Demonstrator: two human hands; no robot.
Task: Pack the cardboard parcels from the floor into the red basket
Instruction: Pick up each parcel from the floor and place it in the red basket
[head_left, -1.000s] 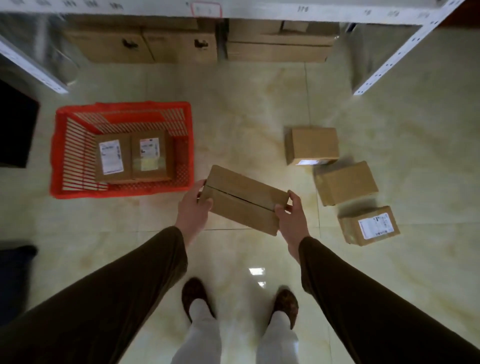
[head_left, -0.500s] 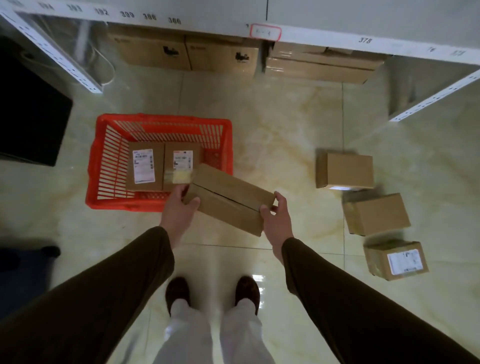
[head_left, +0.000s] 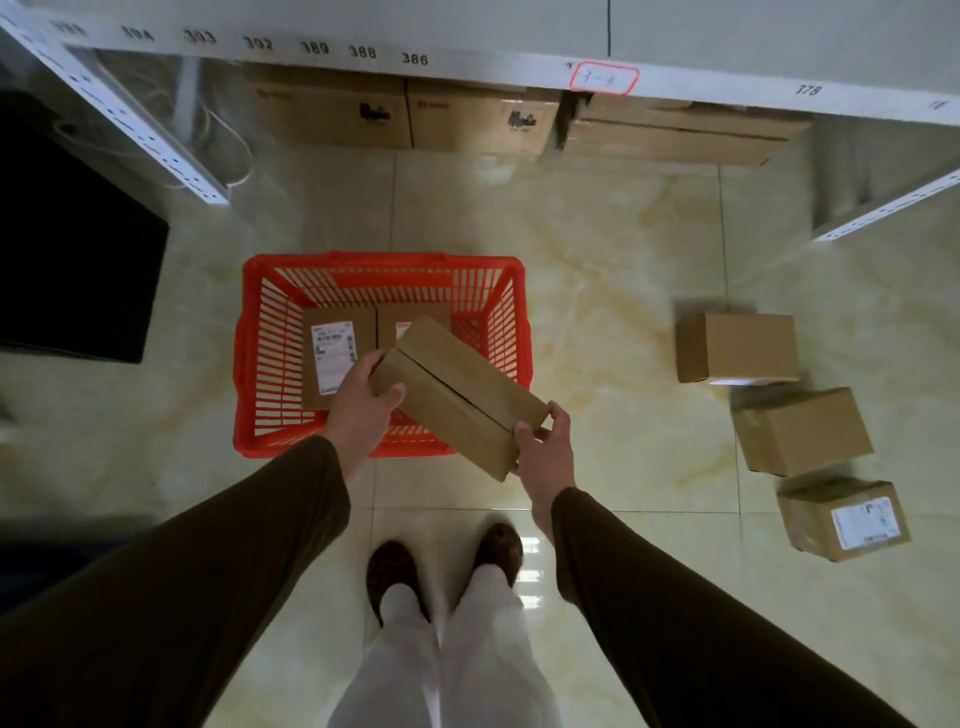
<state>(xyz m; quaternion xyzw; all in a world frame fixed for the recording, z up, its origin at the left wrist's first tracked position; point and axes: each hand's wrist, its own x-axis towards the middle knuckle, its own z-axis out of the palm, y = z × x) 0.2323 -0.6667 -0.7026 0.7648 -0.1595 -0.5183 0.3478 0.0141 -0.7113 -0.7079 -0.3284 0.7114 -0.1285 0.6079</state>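
Above the near right corner of the red basket (head_left: 249, 364) I have a long flat cardboard parcel (head_left: 457, 397) held in the air between both hands. My left hand (head_left: 363, 410) clamps its far-left end, thumb on top and fingers wrapped under. My right hand (head_left: 545, 452) pinches the near-right end, thumb on the top face, fingers below. Its long axis runs diagonally from upper left over the basket to lower right over the floor, and a dark seam runs along its top face. It is tilted, the left end further from me.

Part of the parcel overhangs the basket rim and hides some of the basket's front wall and inside. Nothing sits between it and the basket's open top.

Inside the basket two cardboard parcels lie flat side by side on the bottom: a labelled parcel (head_left: 335, 358) on the left, white shipping label up, and a second parcel (head_left: 410, 325) to its right, mostly covered by the one I hold.

Off to my right, well apart from the basket, three cardboard boxes stay on the tiled floor (head_left: 597, 291) in a loose column: a plain box (head_left: 737, 345) farthest, a middle box (head_left: 802, 431), and a nearest box (head_left: 844, 519) with a white label. Larger cartons (head_left: 405, 114) sit under the white shelf (head_left: 467, 62) beyond the basket.
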